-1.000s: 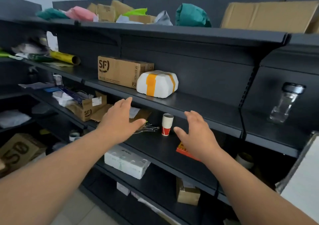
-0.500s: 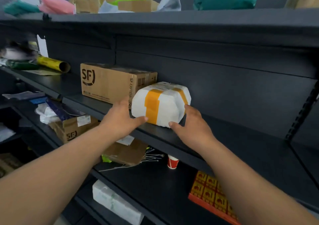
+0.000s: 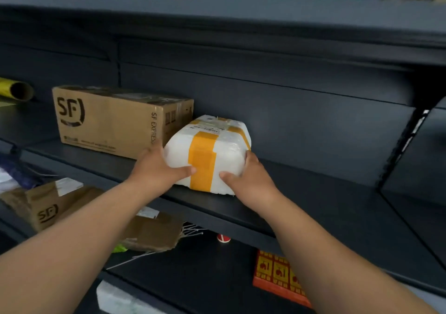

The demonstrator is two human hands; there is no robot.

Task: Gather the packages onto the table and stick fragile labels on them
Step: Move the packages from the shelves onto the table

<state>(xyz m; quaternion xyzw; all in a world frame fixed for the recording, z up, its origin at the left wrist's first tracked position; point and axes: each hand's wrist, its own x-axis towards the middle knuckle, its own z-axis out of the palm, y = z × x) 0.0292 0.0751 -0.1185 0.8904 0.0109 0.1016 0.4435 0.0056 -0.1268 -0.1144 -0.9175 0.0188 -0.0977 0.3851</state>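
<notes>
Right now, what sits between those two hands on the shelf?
A white foam package banded with orange tape; the left hand and right hand grip its sides, seen in the head view.

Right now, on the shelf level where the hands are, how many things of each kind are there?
brown SF cardboard box: 1
white foam package with orange tape, gripped by the left hand and the right hand: 1
yellow roll, cut off at the left edge: 1
Total: 3
</notes>
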